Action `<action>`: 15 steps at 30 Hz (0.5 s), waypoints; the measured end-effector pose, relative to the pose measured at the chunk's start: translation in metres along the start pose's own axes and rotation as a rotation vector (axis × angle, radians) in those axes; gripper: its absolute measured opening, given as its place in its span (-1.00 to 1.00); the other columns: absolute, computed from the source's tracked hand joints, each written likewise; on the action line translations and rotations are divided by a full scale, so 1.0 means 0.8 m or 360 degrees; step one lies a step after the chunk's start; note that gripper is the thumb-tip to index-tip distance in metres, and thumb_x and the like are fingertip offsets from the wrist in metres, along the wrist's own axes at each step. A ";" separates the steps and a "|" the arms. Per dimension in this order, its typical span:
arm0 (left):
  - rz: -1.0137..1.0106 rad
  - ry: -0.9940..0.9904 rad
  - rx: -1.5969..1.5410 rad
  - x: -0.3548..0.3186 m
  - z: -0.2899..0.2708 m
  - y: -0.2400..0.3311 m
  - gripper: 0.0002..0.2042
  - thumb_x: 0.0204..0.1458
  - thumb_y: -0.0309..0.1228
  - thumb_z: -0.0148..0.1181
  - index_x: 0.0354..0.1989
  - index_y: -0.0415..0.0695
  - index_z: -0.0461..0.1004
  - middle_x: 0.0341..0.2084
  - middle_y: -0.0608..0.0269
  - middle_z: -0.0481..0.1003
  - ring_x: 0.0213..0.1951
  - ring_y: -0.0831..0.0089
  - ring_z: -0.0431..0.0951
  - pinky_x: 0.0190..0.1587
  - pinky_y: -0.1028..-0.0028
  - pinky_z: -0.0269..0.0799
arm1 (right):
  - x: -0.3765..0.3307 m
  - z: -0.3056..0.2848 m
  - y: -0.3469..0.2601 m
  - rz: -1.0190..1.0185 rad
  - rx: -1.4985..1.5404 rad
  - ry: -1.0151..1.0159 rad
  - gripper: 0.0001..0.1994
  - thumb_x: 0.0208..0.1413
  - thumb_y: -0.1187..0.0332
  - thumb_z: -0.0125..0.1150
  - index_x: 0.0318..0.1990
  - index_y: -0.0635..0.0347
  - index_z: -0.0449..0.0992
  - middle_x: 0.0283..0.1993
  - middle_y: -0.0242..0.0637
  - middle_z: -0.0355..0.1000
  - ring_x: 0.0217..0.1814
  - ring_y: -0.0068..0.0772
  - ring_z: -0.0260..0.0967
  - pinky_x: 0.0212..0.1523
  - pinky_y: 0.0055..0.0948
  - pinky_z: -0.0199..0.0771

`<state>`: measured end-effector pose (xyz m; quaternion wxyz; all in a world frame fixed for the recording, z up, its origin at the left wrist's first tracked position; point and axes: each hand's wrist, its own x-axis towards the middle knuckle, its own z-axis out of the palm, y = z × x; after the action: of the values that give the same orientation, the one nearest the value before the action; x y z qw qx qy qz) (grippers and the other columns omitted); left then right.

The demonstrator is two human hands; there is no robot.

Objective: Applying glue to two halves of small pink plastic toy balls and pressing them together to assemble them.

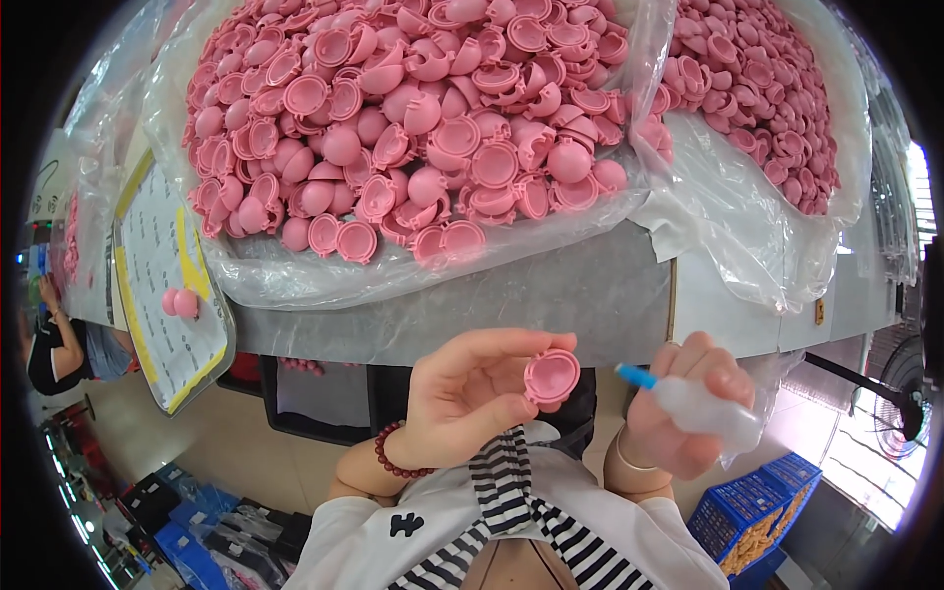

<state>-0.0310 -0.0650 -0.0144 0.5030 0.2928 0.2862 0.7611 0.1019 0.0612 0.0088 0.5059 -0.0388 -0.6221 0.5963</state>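
Between the thumb and fingers of my left hand (467, 393) is a pink plastic half-shell (552, 377), its hollow side facing up. My right hand (688, 403) is wrapped round a translucent white squeeze bottle (723, 418) with a blue nozzle tip (635, 376). That tip points left toward the half-shell, with a gap between them. Both hands are in front of the grey table's near edge. Beyond them a large heap of pink half-shells (423, 108) lies on clear plastic sheeting (324, 285).
A second heap of pink half-shells (752, 108) lies at the far right. At left a yellow-taped sheet (162, 265) carries two pink pieces (180, 303). A black tray (324, 398) sits below the table edge. Blue crates (752, 511) stand at lower right; a person (64, 344) is far left.
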 end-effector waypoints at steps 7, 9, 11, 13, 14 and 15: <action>0.0068 0.0058 0.0156 0.000 0.001 0.001 -0.57 -0.11 -0.75 0.01 0.01 -0.36 0.16 -0.01 -0.18 0.24 -0.02 0.29 0.34 -0.01 0.39 0.31 | 0.004 0.013 -0.005 -0.0341 -0.0543 -0.0160 -0.34 -0.06 -0.21 -0.06 -0.39 0.43 0.38 -0.64 -0.33 0.21 -0.70 -0.54 0.10 -0.76 -0.59 -0.05; 0.0052 0.0093 0.0177 -0.001 0.001 0.002 -0.57 -0.12 -0.75 0.01 0.00 -0.37 0.16 -0.02 -0.19 0.24 -0.03 0.29 0.35 -0.02 0.39 0.32 | 0.003 0.015 -0.005 -0.0283 -0.0577 -0.0173 -0.35 -0.06 -0.20 -0.06 -0.41 0.42 0.39 -0.66 -0.34 0.20 -0.70 -0.53 0.11 -0.77 -0.58 -0.04; 0.0049 0.0094 0.0169 -0.002 0.001 0.003 -0.57 -0.12 -0.75 0.01 0.00 -0.37 0.17 -0.02 -0.19 0.24 -0.02 0.29 0.35 -0.02 0.40 0.32 | 0.001 0.016 -0.003 -0.0241 -0.0598 -0.0154 -0.35 -0.05 -0.20 -0.07 -0.43 0.40 0.40 -0.67 -0.33 0.21 -0.70 -0.53 0.11 -0.77 -0.58 -0.02; 0.0046 0.0091 0.0160 -0.001 0.001 0.003 -0.57 -0.12 -0.75 0.01 0.00 -0.37 0.17 -0.02 -0.20 0.24 -0.02 0.29 0.35 -0.03 0.40 0.33 | 0.004 0.018 -0.009 -0.0170 -0.0640 -0.0149 -0.42 -0.10 -0.15 0.03 -0.43 0.37 0.43 -0.67 -0.35 0.26 -0.70 -0.52 0.18 -0.75 -0.58 0.10; 0.0048 0.0092 0.0153 -0.001 0.001 0.003 -0.57 -0.12 -0.76 0.01 0.00 -0.38 0.17 -0.02 -0.20 0.24 -0.03 0.28 0.35 -0.03 0.40 0.33 | 0.006 0.019 -0.012 -0.0101 -0.0683 -0.0143 -0.47 -0.15 -0.10 0.14 -0.43 0.33 0.45 -0.68 -0.37 0.31 -0.70 -0.52 0.25 -0.73 -0.59 0.21; 0.0049 0.0093 0.0146 0.000 0.002 0.002 -0.57 -0.12 -0.76 0.01 0.00 -0.38 0.16 -0.02 -0.20 0.24 -0.03 0.28 0.35 -0.02 0.39 0.32 | 0.005 0.018 -0.011 -0.0103 -0.0686 -0.0141 -0.47 -0.15 -0.10 0.14 -0.43 0.33 0.45 -0.68 -0.37 0.31 -0.70 -0.52 0.25 -0.73 -0.59 0.21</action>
<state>-0.0309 -0.0653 -0.0119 0.4686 0.2977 0.3308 0.7631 0.0950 0.0511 0.0208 0.4768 -0.0999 -0.7578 0.4340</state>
